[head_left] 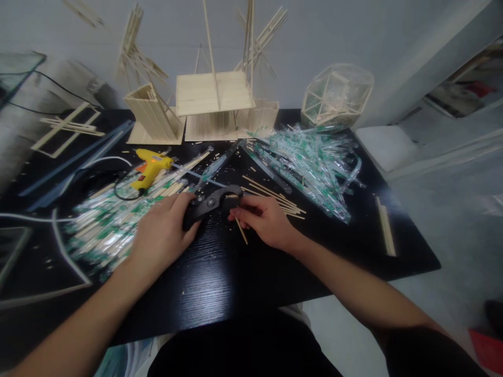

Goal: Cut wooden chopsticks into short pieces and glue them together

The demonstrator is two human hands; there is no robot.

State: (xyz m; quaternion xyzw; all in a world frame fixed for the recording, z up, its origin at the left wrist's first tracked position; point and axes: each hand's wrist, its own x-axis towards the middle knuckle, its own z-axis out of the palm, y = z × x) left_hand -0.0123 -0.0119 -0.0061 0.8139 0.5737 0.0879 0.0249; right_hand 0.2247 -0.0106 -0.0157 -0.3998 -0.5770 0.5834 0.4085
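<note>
My left hand [167,225] is wrapped round the handles of a dark cutter [212,203], which looks like pruning shears. Its curved jaws point right, toward my other hand. My right hand [262,219] pinches a thin wooden stick [241,231] close by the jaws; the stick's lower end slants down toward the table front. Whether the blades touch the stick I cannot tell. Just beyond my right hand lie several loose thin sticks [275,196]. To the left of the cutter are many wrapped chopsticks [113,225] in clear and green plastic.
A yellow glue gun [151,168] rests on the wrapped chopsticks. Wooden stick structures [214,94] stand along the back wall. Empty plastic wrappers [310,167] are heaped at the back right. Two sticks [385,228] lie near the right edge of the black table [251,283].
</note>
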